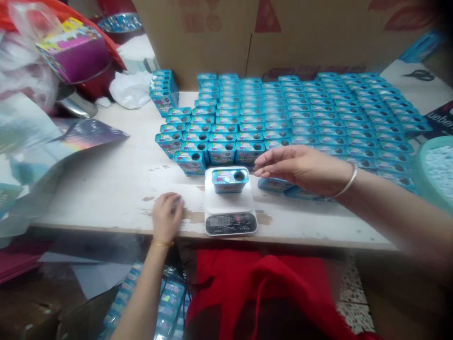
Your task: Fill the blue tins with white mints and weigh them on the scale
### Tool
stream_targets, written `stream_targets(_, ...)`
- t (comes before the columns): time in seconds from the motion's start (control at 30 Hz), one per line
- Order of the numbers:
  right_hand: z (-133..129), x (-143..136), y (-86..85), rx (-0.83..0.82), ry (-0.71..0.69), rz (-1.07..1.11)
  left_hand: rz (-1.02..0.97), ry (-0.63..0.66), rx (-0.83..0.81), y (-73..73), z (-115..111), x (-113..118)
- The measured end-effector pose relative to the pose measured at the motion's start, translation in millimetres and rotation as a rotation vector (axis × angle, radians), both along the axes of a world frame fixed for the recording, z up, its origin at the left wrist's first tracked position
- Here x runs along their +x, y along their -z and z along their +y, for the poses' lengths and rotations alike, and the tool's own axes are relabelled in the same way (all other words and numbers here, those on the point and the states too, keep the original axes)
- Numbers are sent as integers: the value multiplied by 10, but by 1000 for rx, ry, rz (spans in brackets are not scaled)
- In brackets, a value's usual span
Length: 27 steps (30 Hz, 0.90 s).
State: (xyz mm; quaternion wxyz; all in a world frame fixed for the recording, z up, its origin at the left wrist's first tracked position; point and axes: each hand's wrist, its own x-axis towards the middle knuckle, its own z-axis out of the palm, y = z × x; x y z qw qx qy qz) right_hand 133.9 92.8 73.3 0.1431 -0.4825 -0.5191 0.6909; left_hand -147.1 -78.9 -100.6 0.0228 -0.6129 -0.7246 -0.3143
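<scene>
One blue box (228,184) stands upright on the white plate of a small scale (230,204), near the front edge of the table (106,189). Its top carries coloured print and, on the right side, a dark round hole. The display (220,221) at the near end of the scale is too blurred to read; the black panel around it is scratched.

Right hand (288,163): raised just to the right of the box, apart from it, palm turned down. Fingers and thumb are drawn together toward the tips; whether this grip contains some small item could not be established. A pale bangle (353,177) is worn at the wrist.

Left hand (167,217): on the table to the left of the scale, well clear of it, with fingers loosely curled. A dark spot shows by the fingertips — object or shadow, not determinable — so the state of this grip is likewise unconfirmed. A thin bracelet (163,244) is worn at the wrist.

Behind the scale, rows of blue boxes (276,113) of matching appearance stand close together, reaching back toward a cardboard panel (219,47). At the right edge is a pale green tub (426,160) with light blue contents. The table surface is worn — brown patches show through the white around the scale.
</scene>
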Motion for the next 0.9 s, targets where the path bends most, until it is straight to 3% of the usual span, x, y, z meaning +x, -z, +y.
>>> stream_targets(0.23, -114, -42, 8, 367, -152, 42, -4, 2, 7, -2, -8, 2)
stream_targets(0.43, -141, -142, 104, 719, -169, 15, -9, -3, 0, 5, -8, -5)
stream_targets(0.67, -165, -190, 230, 843, -149, 18, -10, 2, 0, 2, -14, -10)
stream_targets(0.77, -195, -264, 300, 890, -147, 36, -25, 4, 65, -101, -10, 71)
stream_targets(0.9, -207, -306, 304, 938, -109, 56, -1, 13, 233, -454, 21, 362)
